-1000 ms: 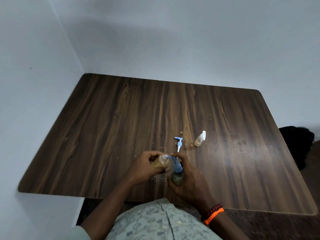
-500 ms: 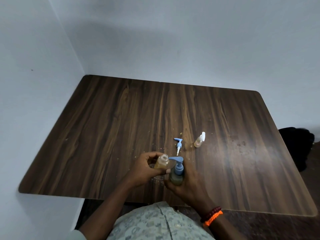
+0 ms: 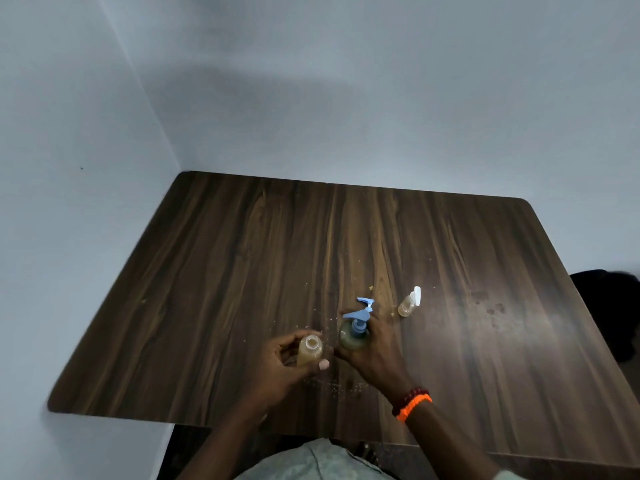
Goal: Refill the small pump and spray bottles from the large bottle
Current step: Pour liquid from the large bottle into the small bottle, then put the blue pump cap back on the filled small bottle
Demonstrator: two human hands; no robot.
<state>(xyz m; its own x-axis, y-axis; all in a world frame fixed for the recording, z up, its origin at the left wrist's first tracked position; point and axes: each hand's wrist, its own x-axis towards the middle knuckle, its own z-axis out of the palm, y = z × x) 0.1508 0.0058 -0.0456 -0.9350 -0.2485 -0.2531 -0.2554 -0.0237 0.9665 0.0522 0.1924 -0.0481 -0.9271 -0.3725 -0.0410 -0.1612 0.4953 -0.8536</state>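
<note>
My left hand (image 3: 284,362) grips a small clear bottle (image 3: 310,349) of amber liquid, upright with its neck uncapped. Right beside it my right hand (image 3: 374,351) holds the larger round bottle (image 3: 353,337), which has a blue pump head and greenish liquid and stands upright on the table. A loose blue pump top (image 3: 366,303) lies on the wood just behind that bottle. Further right a small spray bottle (image 3: 409,303) with a white nozzle stands by itself, touched by neither hand.
The dark wood table (image 3: 242,271) fits into a corner of pale walls at the left and back. Crumbs and wet spots dot the wood around my hands. A dark object (image 3: 609,306) sits off the table's right edge.
The two bottles were pressed together with the pump over the small bottle's mouth; now they stand apart, both upright. My head has tilted up, so the table sits lower in view.
</note>
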